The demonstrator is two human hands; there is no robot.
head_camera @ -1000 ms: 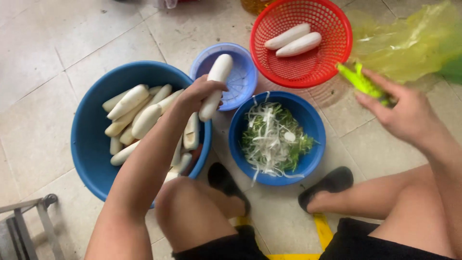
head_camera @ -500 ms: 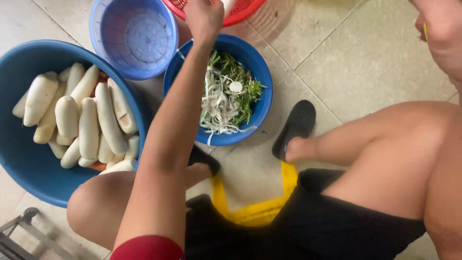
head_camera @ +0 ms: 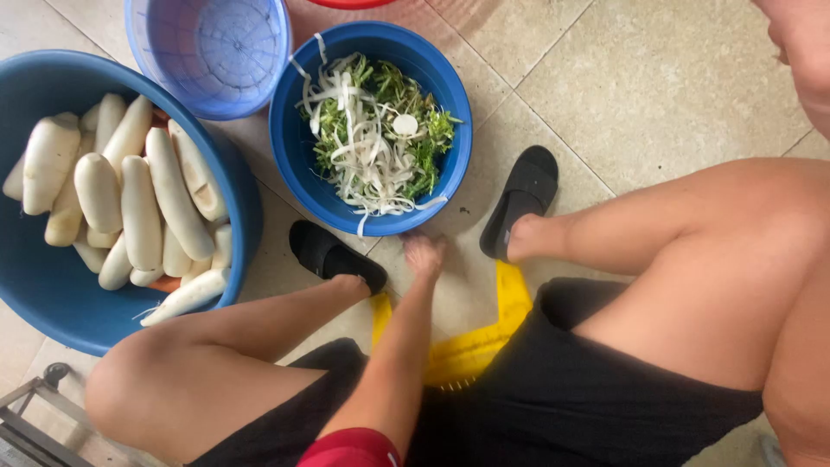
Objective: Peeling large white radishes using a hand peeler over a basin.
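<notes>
Landmark: we take the round blue bowl of peelings (head_camera: 298, 164) at top centre as our marker; it sits on the tiled floor (head_camera: 622, 78) heaped with white strips and green scraps.

Big tub: far left of the bowl of peelings we see a large blue tub (head_camera: 39, 294), well filled with peeled white radishes (head_camera: 138, 207) lying side by side.

Basket: up and left of the bowl of peelings, just beside it, stands a pale blue perforated basket (head_camera: 216, 52), cut off by the top edge.

Left sandal: just below the bowl's lower left rim we find a black sandal (head_camera: 333, 255) on our left foot.

Left hand: our left hand (head_camera: 424, 252) hangs straight down between the knees, right under the bowl's near rim and very close to it; the fingers are loosely curled, partly open, and we hold nothing in them.

Stool: below the hand, nearer us than the bowl, a yellow stool (head_camera: 475, 342) shows between the black shorts.

Right sandal: to the right of the bowl's lower rim, a second black sandal (head_camera: 519, 195).

Right hand: far right and above the bowl, only a sliver of our right hand (head_camera: 800, 47) shows at the corner; we cannot tell how far open it is or what it holds.
</notes>
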